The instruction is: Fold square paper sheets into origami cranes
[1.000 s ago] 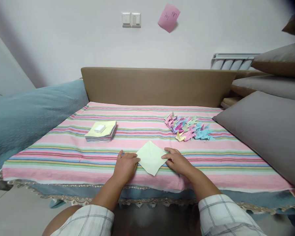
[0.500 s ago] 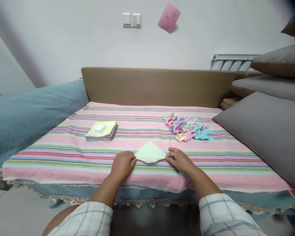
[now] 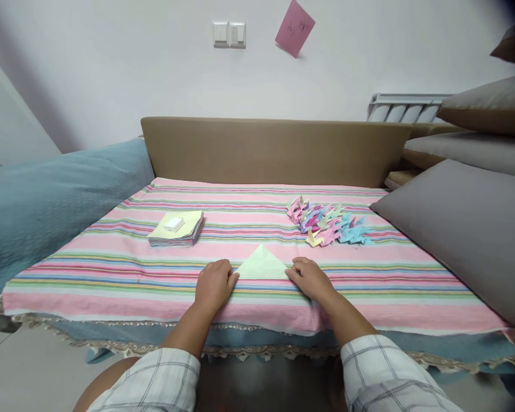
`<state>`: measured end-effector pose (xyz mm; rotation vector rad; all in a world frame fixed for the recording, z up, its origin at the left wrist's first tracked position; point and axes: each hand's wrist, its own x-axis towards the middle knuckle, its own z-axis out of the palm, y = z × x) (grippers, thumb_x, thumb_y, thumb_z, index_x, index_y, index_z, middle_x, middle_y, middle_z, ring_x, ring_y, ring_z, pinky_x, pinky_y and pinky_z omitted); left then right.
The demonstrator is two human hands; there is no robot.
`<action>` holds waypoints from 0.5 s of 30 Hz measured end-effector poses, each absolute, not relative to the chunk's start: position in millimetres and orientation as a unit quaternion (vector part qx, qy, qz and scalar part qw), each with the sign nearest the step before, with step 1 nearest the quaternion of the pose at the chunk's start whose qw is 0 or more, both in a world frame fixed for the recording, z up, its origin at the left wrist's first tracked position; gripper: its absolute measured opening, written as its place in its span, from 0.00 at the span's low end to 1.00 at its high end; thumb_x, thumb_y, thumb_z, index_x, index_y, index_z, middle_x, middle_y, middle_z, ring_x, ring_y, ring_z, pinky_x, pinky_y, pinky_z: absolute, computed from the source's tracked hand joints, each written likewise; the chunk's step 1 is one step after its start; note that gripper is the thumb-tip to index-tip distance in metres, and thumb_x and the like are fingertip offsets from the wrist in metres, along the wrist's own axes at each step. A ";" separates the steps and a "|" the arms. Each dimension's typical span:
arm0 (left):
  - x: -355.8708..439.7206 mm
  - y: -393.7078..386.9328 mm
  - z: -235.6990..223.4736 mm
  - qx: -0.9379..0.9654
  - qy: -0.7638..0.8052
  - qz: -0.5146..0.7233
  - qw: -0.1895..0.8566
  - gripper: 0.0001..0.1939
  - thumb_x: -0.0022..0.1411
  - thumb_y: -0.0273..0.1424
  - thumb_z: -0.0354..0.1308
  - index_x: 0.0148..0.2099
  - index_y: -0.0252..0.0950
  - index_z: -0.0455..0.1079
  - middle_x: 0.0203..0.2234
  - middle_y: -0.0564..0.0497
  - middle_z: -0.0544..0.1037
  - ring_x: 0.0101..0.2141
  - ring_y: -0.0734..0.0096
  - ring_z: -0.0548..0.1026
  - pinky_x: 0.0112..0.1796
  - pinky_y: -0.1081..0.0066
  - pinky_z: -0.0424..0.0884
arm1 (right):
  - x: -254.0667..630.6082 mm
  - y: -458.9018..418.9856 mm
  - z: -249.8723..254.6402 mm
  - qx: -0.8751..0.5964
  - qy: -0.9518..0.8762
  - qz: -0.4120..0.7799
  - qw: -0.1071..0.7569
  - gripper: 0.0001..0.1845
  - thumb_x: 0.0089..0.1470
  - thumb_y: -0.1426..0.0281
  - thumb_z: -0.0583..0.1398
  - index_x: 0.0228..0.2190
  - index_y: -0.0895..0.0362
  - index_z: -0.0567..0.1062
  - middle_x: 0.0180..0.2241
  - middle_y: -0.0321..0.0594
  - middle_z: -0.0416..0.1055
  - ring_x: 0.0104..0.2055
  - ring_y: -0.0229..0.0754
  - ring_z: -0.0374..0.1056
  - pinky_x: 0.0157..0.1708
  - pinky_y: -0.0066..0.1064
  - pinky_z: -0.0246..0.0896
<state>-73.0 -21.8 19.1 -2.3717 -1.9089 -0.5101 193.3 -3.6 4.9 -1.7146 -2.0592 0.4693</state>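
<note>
A pale green paper triangle (image 3: 262, 266) lies between both hands' fingers, its long edge spanning them, its tip pointing away. The left hand (image 3: 214, 284) and right hand (image 3: 312, 280) each pinch a corner, neither nearer. Beyond the left fingers sits a paper stack (image 3: 191, 230); beyond the right, folded paper figures (image 3: 328, 230).

Behind the sheet (image 3: 262, 266) lie stack (image 3: 191, 225) left, figures (image 3: 329, 232) right.
</note>
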 end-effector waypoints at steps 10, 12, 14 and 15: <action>-34.5 -49.2 4.0 -0.851 -0.462 -0.210 0.133 0.15 0.61 0.37 0.51 0.50 0.44 0.68 0.59 0.48 0.62 0.59 0.54 0.58 0.59 0.46 0.41 | 191.7 -3.8 4.4 -0.614 -0.749 0.135 0.210 0.11 0.53 0.64 0.56 0.23 0.56 0.70 0.36 0.43 0.70 0.43 0.43 0.63 0.43 0.30 0.53; -26.3 -56.7 0.4 -0.852 -0.459 -0.208 0.145 0.19 0.59 0.40 0.54 0.52 0.43 0.67 0.61 0.46 0.57 0.60 0.51 0.54 0.59 0.46 0.39 | 192.0 -3.3 3.7 -0.616 -0.749 0.129 0.207 0.11 0.53 0.64 0.56 0.23 0.56 0.69 0.35 0.42 0.69 0.42 0.42 0.63 0.42 0.29 0.53; -20.8 -62.0 -4.1 -0.861 -0.447 -0.191 0.146 0.24 0.57 0.42 0.55 0.56 0.43 0.64 0.62 0.45 0.56 0.61 0.51 0.53 0.59 0.46 0.39 | 191.9 -3.3 3.8 -0.618 -0.750 0.121 0.204 0.12 0.54 0.64 0.55 0.23 0.56 0.69 0.33 0.41 0.69 0.40 0.41 0.63 0.40 0.29 0.52; -19.1 -63.6 -6.4 -0.867 -0.441 -0.182 0.144 0.26 0.57 0.43 0.55 0.57 0.42 0.63 0.62 0.44 0.56 0.61 0.51 0.52 0.59 0.46 0.39 | 191.8 -3.5 4.3 -0.619 -0.750 0.117 0.202 0.12 0.54 0.64 0.55 0.22 0.56 0.68 0.32 0.41 0.69 0.39 0.41 0.63 0.39 0.29 0.52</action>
